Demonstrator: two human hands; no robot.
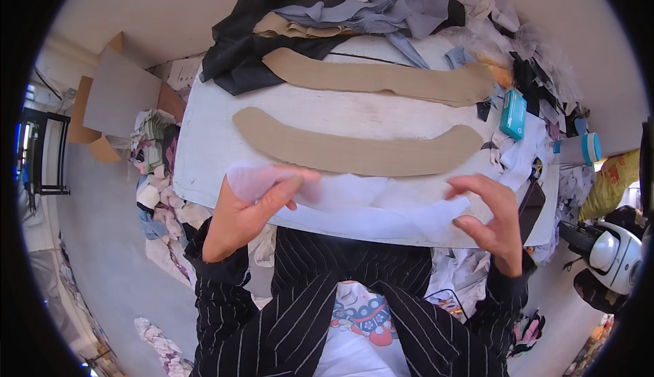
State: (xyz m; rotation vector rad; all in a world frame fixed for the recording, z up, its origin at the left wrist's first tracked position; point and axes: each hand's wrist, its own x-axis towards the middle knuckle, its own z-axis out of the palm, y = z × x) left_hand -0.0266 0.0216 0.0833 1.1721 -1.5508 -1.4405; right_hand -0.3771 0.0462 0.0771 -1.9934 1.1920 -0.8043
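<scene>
At the table's near edge, my left hand [240, 219] pinches the left end of a thin white curved fabric piece [253, 182] between thumb and fingers. My right hand [496, 219] is open, thumb and fingers apart, by the right end of a stack of white curved fabric strips [361, 223]. Whether its fingertips touch the strips I cannot tell. Just beyond lies a tan curved fabric stack [361, 151], shaped much like the white strips. Farther back rests a second tan curved stack [388, 82], its left end over black cloth [238, 56].
Grey and black cloth is heaped at the back of the white table [204, 145]. On its right are a teal box [513, 114], a dark phone-like slab [531, 204] and scraps. Cloth piles [155, 145] stand at the left, near an open cardboard box [112, 97]. A white scooter [610, 254] is at right.
</scene>
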